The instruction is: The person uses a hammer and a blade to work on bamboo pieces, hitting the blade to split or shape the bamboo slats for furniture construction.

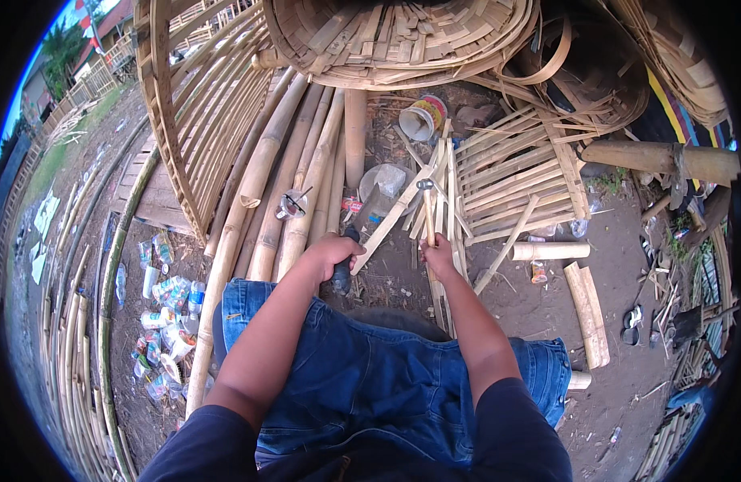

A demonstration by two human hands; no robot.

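Note:
My right hand (439, 253) grips the wooden handle of a small hammer (426, 205), whose metal head points away from me over a bundle of thin bamboo slats (444, 209). My left hand (332, 253) is closed on a dark handle (342, 277) that sticks out below the fist; what the handle belongs to is hidden. A long pale bamboo slat (395, 217) runs diagonally from beside my left fingers up toward the hammer head. Both forearms reach out over my knees in blue denim shorts (362, 377).
Thick bamboo poles (286, 173) lie left of my hands beside a curved bamboo cage frame (198, 104). A woven basket (403, 40), a paint can (423, 118) and a slat lattice (511, 181) lie ahead. Cut bamboo pieces (587, 309) are at right, plastic bottles (165, 321) at left.

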